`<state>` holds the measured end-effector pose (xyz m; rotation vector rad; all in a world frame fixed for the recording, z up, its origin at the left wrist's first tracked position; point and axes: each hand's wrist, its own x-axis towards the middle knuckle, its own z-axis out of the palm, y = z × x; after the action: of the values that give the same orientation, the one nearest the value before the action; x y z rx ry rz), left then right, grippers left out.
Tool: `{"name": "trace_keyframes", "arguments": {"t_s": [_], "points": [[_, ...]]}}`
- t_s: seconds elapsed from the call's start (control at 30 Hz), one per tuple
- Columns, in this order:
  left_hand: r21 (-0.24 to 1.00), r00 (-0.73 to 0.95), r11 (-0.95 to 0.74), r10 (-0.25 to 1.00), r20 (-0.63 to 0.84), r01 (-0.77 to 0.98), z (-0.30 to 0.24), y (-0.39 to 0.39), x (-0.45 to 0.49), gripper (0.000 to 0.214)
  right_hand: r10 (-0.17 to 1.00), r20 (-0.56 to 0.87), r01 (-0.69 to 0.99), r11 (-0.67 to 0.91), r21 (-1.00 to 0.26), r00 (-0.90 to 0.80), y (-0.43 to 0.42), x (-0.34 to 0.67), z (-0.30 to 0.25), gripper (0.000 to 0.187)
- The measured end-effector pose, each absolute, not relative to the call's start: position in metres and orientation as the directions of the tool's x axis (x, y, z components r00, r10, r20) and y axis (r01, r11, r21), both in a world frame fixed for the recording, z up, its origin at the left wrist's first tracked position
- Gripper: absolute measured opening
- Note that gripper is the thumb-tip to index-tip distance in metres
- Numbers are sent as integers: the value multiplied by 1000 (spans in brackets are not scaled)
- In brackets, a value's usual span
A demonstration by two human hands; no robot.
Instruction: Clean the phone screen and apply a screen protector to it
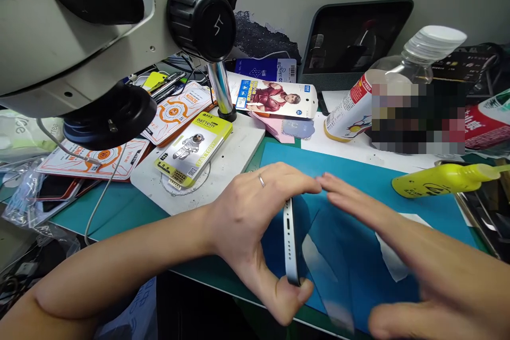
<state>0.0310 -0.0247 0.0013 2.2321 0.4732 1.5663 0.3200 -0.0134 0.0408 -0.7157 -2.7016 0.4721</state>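
Here's the left hand (243,212), curved into a C and clamped on a phone (291,244): fingers over the top side, thumb under the bottom one, 1 ring showing. The phone is on its side above the blue mat (319,162), port end towards us. Over on the right, the right hand (434,255) is spread wide, thumb well away from the fingers, fingertips right at the left hand's; no hold to be seen.

Front edge of the green bench (75,218): it runs close under the left thumb, so little room this side. Bare mat stretches beyond the hands. Just beside the phone, a see-through sheet (334,281), blurred; can't tell what it's fixed to. A white scrap (394,255) lies partly behind the right hand.

Further out, a yellow bottle (434,180) rests across the mat's right side, and the microscope (119,53) crowds the upper left, its base plate (243,143) carrying 1 battery pack (195,149).
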Motion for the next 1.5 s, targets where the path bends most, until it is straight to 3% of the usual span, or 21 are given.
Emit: {"name": "trace_keyframes", "arguments": {"t_s": [0.1, 0.33, 0.47, 0.53, 0.67, 0.83, 0.97, 1.17, 1.23, 1.37, 1.5], "points": [[508, 296, -859, 504, 811, 70, 0, -25, 33, 75, 438, 195, 352, 865, -359, -878, -11, 322, 19, 106], [510, 272, -856, 511, 816, 79, -4, -29, 34, 76, 438, 233, 329, 860, -391, -868, -13, 318, 14, 60], [595, 224, -798, 600, 767, 99, -4, -31, 31, 74, 569, 239, 383, 754, -534, -787, -8, 338, 20, 71], [631, 299, -771, 624, 722, 86, -2, -30, 28, 74, 658, 311, 375, 686, -624, -685, -3, 347, 20, 77], [733, 535, -669, 667, 519, 124, 7, -27, 21, 82, 791, 411, 384, 589, -711, -452, 8, 356, 12, 65], [768, 638, -577, 709, 302, 278, 14, -23, 14, 89, 792, 416, 549, 610, -571, -447, 16, 353, -1, 74], [667, 658, -570, 737, 155, 481, 13, -16, 12, 88, 704, 436, 574, 709, -408, -560, 16, 350, -1, 82], [551, 706, -613, 705, 60, 566, 7, -13, 14, 73, 583, 395, 502, 812, -297, -710, 13, 349, 0, 83], [553, 700, -596, 714, 32, 582, 7, -13, 13, 84, 560, 359, 489, 828, -275, -746, 10, 347, 0, 84], [593, 641, -526, 768, 22, 610, 7, -14, 12, 125, 521, 355, 475, 854, -214, -776, 6, 341, 0, 80], [612, 573, -502, 814, 96, 611, 9, -14, 13, 124, 487, 370, 465, 872, -154, -791, 3, 337, 2, 74]]}}
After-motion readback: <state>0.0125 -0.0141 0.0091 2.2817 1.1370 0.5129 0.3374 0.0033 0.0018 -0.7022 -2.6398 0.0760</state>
